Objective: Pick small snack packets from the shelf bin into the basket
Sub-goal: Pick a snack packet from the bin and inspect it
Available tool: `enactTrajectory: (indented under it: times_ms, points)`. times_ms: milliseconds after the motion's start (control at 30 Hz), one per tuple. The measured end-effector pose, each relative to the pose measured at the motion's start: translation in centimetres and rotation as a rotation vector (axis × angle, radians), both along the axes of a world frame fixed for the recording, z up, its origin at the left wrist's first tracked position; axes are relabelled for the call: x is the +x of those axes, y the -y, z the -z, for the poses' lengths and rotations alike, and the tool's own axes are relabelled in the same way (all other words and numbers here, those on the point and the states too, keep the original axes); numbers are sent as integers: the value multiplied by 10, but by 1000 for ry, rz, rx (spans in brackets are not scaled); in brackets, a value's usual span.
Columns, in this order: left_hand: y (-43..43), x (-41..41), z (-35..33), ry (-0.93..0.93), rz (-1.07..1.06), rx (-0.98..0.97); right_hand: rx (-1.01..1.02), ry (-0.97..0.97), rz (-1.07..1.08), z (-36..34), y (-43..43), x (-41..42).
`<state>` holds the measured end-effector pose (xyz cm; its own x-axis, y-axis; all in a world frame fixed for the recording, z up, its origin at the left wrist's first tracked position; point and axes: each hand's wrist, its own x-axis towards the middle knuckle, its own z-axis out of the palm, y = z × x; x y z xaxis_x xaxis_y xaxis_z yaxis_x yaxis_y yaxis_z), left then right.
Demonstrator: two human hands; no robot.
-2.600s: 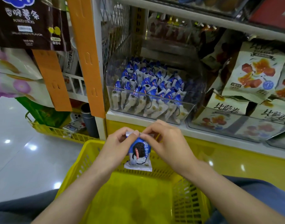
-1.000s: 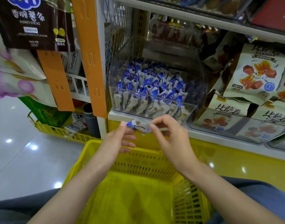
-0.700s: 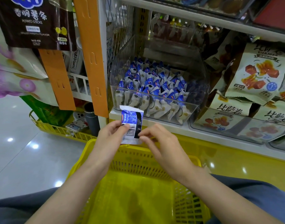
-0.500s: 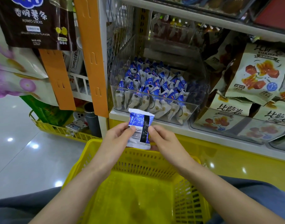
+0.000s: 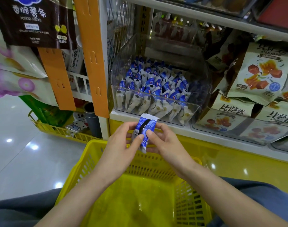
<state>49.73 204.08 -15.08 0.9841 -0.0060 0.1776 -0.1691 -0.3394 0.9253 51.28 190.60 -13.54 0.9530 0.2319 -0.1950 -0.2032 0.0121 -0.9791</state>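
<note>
Left hand [image 5: 122, 145] and right hand [image 5: 166, 143] pinch one blue snack packet [image 5: 144, 128] above the yellow basket [image 5: 84, 163]; the clear bin [image 5: 195, 110] of packets stands on a white shop shelf [image 5: 180, 130] just beyond; glossy pale floor [image 5: 25, 161] lies left.

Thin glossy film, crinkled, on packet [image 5: 145, 130]. Clear rigid plastic, glossy, for bin [image 5: 203, 89]. Smooth moulded plastic, faint sheen, for basket [image 5: 149, 166]. Polished reflective tile on floor [image 5: 25, 161]. Painted metal wire in mesh [image 5: 122, 25]. Matt orange plastic strip [image 5: 90, 54]. Matt cloth trousers [image 5: 17, 210].
</note>
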Motion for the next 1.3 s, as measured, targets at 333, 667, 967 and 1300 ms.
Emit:
enactTrajectory:
  times_ms: [333,667,967,1300]
  points:
    - [-6,-2,8,45,8,182,-120,123,-42,4,0,-1]
    - [-12,-3,0,147,-81,505,-241,236,-139,15,-6,-5]
    - [-9,-1,3,76,-114,346,-201,244,-101,16,-4,1]
    - [-5,-2,2,-78,-8,129,-126,103,-52,16,0,8]
